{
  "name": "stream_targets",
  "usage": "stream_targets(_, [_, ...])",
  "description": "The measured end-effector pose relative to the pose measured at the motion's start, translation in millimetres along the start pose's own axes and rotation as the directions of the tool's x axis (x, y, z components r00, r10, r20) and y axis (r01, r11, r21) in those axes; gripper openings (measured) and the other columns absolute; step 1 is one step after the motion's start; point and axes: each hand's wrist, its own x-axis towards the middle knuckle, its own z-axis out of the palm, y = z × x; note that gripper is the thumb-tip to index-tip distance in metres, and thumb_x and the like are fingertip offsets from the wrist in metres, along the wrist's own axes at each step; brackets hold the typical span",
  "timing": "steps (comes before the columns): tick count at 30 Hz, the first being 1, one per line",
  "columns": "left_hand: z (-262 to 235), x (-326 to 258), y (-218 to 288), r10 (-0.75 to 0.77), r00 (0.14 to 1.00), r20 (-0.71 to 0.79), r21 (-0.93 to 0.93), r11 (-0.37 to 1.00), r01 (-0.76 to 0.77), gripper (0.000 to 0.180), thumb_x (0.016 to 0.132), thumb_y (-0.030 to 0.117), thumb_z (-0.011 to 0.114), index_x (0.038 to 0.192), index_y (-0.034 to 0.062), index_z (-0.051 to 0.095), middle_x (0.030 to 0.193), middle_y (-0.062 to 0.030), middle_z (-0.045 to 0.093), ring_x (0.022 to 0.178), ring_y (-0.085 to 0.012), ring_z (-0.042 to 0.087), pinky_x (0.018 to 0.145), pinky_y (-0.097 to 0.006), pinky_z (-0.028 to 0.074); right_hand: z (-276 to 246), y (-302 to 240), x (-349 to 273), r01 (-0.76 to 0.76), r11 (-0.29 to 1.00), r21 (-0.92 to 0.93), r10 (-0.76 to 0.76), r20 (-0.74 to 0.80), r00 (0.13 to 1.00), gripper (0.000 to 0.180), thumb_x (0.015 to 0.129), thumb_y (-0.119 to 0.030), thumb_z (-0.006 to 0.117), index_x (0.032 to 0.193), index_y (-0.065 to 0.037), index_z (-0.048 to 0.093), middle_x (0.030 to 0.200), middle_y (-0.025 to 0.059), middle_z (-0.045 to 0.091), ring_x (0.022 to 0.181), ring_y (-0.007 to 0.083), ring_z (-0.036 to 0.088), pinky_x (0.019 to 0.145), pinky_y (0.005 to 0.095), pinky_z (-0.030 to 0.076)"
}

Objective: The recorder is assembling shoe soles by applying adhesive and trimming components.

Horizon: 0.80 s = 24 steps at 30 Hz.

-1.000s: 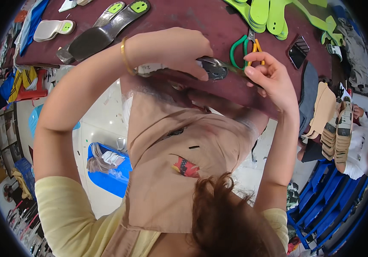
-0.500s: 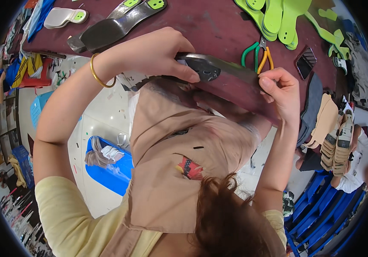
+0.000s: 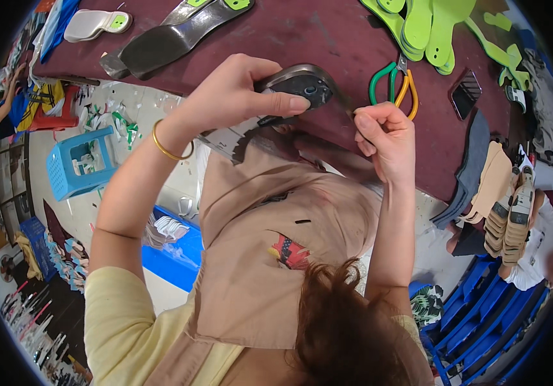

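The black, glossy, curved sole-shaped piece (image 3: 312,83) is held up over the near side of the maroon counter (image 3: 308,38). The left hand (image 3: 244,96) has its grip pressed on the piece, thumb lying across the dark face, fingers around the far side; the rounded end projects to the right. A pale grey flat part (image 3: 225,141) shows nearer, below the left hand; whether it joins the piece is hidden by that hand.

The right hand (image 3: 379,128) has thumb and forefinger pinched together on a thin dark strip (image 3: 342,96), which runs from the piece's rounded end; detail at the fingertips is blurred.

Edges: the counter's near edge passes beneath the hands. Green-and-yellow-handled metal pliers (image 3: 402,63) lie just beyond the right hand, limiting room there. A dark rectangular phone (image 3: 465,94) lies farther right, with grey flat sheets (image 3: 466,170) at the right edge.

Room: plain maroon surface extends on the far side of the hands, between glossy black insoles (image 3: 160,48) at left and lime-green insole shapes (image 3: 421,29) at far right.
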Motion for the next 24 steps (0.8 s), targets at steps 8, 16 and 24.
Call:
stream_targets(8, [31.2, -4.2, -16.3, 0.024, 0.979, -0.200, -0.392, 0.914, -0.102, 0.027, 0.081, 0.023, 0.072, 0.091, -0.0015, 0.068, 0.076, -0.0006, 0.065, 0.068, -0.0032, 0.055, 0.058, -0.019, 0.043, 27.0, 16.5, 3.6, -0.015, 0.990, 0.142, 0.019, -0.026, 0.999, 0.011, 0.082, -0.007, 0.070, 0.089, -0.001, 0.063, 0.071, 0.0042, 0.061, 0.050, 0.0043, 0.047, 0.043, 0.0172, 0.035])
stream_targets(16, [52.1, 2.4, -25.5, -0.001, 0.959, -0.283, -0.570, 0.804, -0.167, 0.021, 0.085, 0.020, 0.067, 0.088, -0.0011, 0.066, 0.076, 0.0003, 0.064, 0.070, -0.0033, 0.056, 0.060, -0.019, 0.044, 48.1, 22.0, 5.3, 0.020, 0.988, 0.156, -0.003, -0.111, 0.994, 0.014, 0.084, -0.009, 0.070, 0.090, 0.001, 0.062, 0.067, 0.0050, 0.060, 0.049, 0.0050, 0.047, 0.042, 0.0173, 0.036])
stream_targets(24, [57.6, 5.5, -22.6, -0.003, 0.948, -0.317, -0.574, 0.797, -0.190, 0.023, 0.084, 0.021, 0.069, 0.092, -0.0001, 0.065, 0.080, 0.0004, 0.064, 0.072, -0.0038, 0.055, 0.063, -0.020, 0.045, 55.0, 12.1, 0.2, -0.071, 0.982, 0.176, 0.098, -0.150, 0.984, 0.014, 0.084, -0.009, 0.070, 0.091, 0.001, 0.062, 0.065, 0.0050, 0.059, 0.047, 0.0045, 0.048, 0.041, 0.0174, 0.036])
